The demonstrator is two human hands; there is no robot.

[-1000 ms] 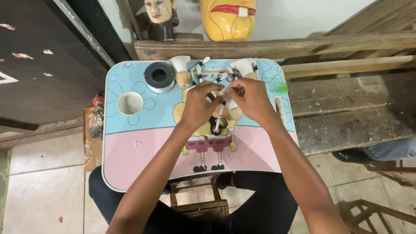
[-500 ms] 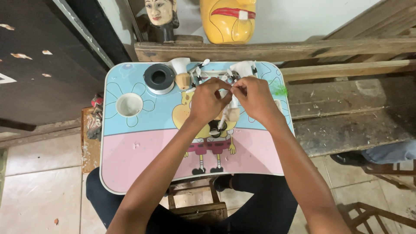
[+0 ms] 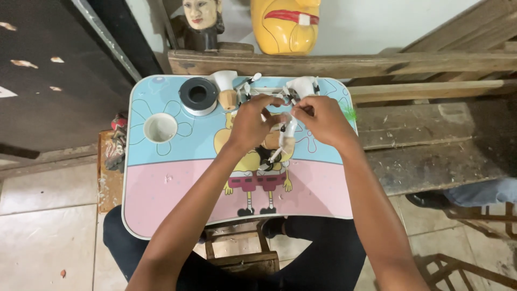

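My left hand (image 3: 251, 123) and my right hand (image 3: 321, 118) meet over the far middle of a small blue and pink lap table (image 3: 177, 188) with a cartoon print. Between their fingers they pinch a small white and tan figurine (image 3: 285, 136) with thin black parts, held just above the tabletop. More white figurine pieces (image 3: 301, 86) lie at the table's far edge, beyond my fingers. A white and tan piece (image 3: 226, 89) stands next to a black roll of tape (image 3: 198, 95). What exactly my fingertips grip is partly hidden.
A round white cup hole (image 3: 160, 127) is set in the table's left side. A wooden plank shelf (image 3: 377, 63) runs behind, carrying a carved head (image 3: 200, 21) and a yellow mask (image 3: 286, 24). Rough wooden boards (image 3: 431, 145) lie to the right, tiled floor (image 3: 48, 237) to the left.
Both hands have shifted slightly toward the table's far edge while staying together on the small figurine. Nothing else on the table has moved.
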